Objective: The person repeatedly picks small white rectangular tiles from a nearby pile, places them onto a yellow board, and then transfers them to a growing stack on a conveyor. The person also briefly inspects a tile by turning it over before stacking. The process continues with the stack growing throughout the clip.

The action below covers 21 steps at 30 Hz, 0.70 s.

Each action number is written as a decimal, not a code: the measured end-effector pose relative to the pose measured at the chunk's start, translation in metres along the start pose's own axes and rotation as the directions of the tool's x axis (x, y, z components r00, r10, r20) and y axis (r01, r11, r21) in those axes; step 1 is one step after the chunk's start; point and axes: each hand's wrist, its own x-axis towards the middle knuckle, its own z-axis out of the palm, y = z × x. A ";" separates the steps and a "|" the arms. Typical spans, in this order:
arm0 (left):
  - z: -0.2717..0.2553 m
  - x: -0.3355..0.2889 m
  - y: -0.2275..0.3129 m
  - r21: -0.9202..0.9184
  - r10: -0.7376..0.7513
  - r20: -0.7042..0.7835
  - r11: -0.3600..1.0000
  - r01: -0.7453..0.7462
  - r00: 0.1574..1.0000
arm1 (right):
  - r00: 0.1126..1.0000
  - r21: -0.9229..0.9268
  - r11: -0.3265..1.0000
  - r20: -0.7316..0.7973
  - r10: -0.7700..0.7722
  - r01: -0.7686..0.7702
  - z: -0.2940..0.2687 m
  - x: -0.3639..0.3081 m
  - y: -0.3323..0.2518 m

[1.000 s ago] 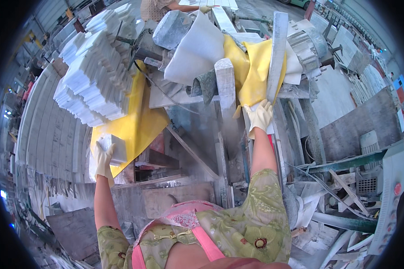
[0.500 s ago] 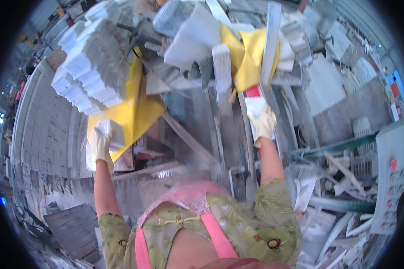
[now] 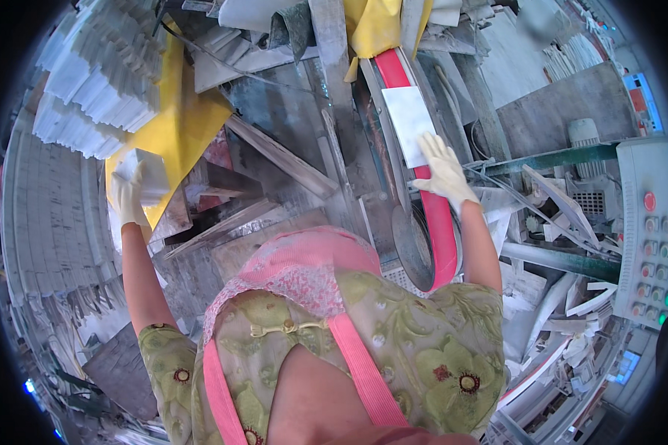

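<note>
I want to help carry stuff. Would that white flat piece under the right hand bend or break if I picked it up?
The white slab probably stays stiff: its edges look straight and sharp. It is likely heavy for its size, like the stacked white tiles. The right hand wears a glove, so it may be slippery or rough.

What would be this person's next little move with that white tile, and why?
Probably a push of the tile further along the red belt. The right hand lies flat on the tile's near edge, fingers spread, not gripping it, and the tile sits lengthwise on the belt. The left hand already holds another pale block by the yellow sheet, likely next.
</note>
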 end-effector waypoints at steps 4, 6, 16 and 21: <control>-0.001 0.005 -0.003 0.126 0.008 0.001 0.992 -0.008 1.000 | 0.965 -0.272 0.941 -0.220 0.144 -0.202 0.042 0.018 -0.036; -0.002 0.007 -0.003 0.115 0.004 0.012 0.993 -0.005 1.000 | 0.929 -0.397 0.885 -0.359 0.093 -0.242 0.055 0.026 -0.040; -0.005 -0.003 0.009 0.002 0.028 0.002 1.000 -0.028 1.000 | 0.867 -0.346 0.936 -0.485 -0.116 -0.069 0.004 0.065 -0.020; -0.003 -0.001 0.006 0.032 0.008 -0.014 0.999 -0.007 1.000 | 0.971 -0.266 0.959 -0.234 0.039 -0.102 0.012 0.079 -0.026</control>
